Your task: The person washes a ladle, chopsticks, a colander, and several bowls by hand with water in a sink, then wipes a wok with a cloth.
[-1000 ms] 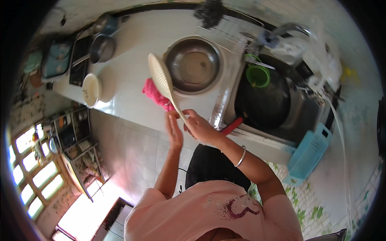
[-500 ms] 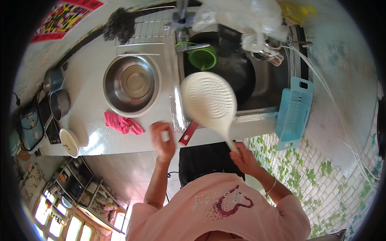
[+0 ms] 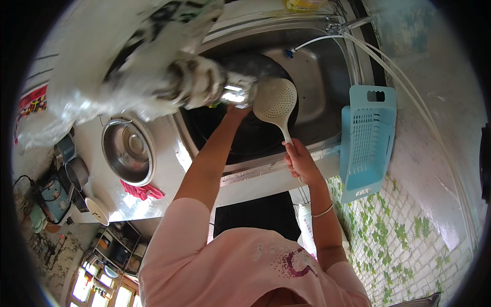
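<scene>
My right hand [image 3: 300,162] is closed round the handle of a white skimmer [image 3: 279,100], whose perforated head is raised over the sink [image 3: 309,97]. My left arm reaches forward over the sink, and my left hand [image 3: 239,111] is near the skimmer's edge. Its fingers are hidden behind a blurred metal tap fitting [image 3: 238,91] close to the camera. Under both lies a dark wok [image 3: 261,135] in the sink. A small bit of green shows beside the left wrist, mostly covered.
Clear plastic bags [image 3: 92,92] block the upper left. On the counter are a steel basin [image 3: 115,156], a pink cloth [image 3: 142,191] and a cream bowl [image 3: 97,210]. A blue basket [image 3: 350,176] stands right of the sink, near white hoses [image 3: 409,105].
I have leaned forward over the sink. My left hand went from above the counter edge into the sink area. The skimmer, still in my right hand, is farther over the sink.
</scene>
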The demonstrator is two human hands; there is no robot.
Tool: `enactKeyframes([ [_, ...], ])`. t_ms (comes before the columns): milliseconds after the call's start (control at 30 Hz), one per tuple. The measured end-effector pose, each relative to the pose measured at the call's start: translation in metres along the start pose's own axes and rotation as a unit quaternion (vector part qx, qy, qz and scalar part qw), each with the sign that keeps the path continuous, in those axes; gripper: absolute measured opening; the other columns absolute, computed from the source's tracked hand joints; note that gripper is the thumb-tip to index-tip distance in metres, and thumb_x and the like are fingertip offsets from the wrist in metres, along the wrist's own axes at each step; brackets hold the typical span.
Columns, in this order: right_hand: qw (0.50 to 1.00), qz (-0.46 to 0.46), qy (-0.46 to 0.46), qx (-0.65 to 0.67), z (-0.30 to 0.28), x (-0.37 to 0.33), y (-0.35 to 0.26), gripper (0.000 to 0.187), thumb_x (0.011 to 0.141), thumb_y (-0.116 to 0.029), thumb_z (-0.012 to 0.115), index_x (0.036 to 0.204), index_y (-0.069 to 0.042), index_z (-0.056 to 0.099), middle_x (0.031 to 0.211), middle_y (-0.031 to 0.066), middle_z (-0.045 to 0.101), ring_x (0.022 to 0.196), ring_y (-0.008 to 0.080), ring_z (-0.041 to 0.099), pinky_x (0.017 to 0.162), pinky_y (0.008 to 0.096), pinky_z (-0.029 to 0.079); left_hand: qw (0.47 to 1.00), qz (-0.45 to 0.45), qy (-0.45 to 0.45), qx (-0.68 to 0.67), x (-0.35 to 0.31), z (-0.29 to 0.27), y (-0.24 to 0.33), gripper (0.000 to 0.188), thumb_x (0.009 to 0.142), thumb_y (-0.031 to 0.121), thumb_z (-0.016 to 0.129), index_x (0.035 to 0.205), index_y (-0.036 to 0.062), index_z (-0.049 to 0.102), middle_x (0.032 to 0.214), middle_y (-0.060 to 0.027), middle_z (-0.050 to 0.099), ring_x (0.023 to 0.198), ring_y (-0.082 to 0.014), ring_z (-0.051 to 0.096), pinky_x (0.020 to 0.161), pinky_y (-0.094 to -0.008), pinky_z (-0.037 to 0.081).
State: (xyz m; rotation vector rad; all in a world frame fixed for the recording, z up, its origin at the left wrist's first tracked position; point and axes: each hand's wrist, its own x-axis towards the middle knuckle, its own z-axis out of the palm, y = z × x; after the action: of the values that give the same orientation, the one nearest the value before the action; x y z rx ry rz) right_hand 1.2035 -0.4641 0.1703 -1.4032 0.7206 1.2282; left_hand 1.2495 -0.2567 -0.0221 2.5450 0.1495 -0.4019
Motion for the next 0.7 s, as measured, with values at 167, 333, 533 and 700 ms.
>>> enactKeyframes([
  [167,0.998,0.008,-0.050,0.022,-0.004,0.014,-0.009,0.021,0.096,-0.036,0.043,0.101,-0.015,0.045,0.056,-0.0038,0.034,0.040,0.0038,0.026,0.035,0.0208,0.022,0.976,0.138,-0.075,-0.149,-0.020,-0.018,0.041,0.034,0.084,0.012,0.048,0.118,0.0083,0.052,0.124,-0.0169,0.046,0.115,-0.0346,0.045,0.098,-0.0416,0.037],
  [333,0.995,-0.040,-0.041,-0.085,0.005,0.024,-0.012,0.020,0.096,-0.032,0.043,0.098,-0.012,0.045,0.055,0.0000,0.039,0.040,0.0088,0.035,0.036,0.0263,0.028,0.976,0.211,-0.007,-0.044,0.007,-0.013,0.010,0.044,0.090,0.023,0.043,0.130,0.0051,0.041,0.133,-0.0181,0.040,0.125,-0.0346,0.035,0.104,-0.0410,0.028],
  [533,0.987,-0.044,-0.016,-0.153,0.003,0.037,-0.017,0.020,0.096,-0.027,0.040,0.095,-0.008,0.044,0.054,0.0068,0.045,0.038,0.0169,0.044,0.036,0.0323,0.035,0.934,0.117,-0.123,-0.314,-0.003,-0.005,0.045,0.051,0.097,0.035,0.027,0.139,0.0062,0.028,0.144,-0.0170,0.025,0.136,-0.0312,0.019,0.111,-0.0369,0.014],
  [700,0.986,-0.054,-0.012,-0.158,-0.001,0.039,-0.018,0.020,0.096,-0.030,0.041,0.096,-0.010,0.044,0.052,0.0023,0.040,0.037,0.0118,0.038,0.034,0.0284,0.030,0.952,0.119,-0.168,-0.226,0.010,-0.030,0.047,0.049,0.096,0.030,0.032,0.141,0.0093,0.027,0.144,-0.0165,0.026,0.133,-0.0324,0.025,0.109,-0.0393,0.021],
])
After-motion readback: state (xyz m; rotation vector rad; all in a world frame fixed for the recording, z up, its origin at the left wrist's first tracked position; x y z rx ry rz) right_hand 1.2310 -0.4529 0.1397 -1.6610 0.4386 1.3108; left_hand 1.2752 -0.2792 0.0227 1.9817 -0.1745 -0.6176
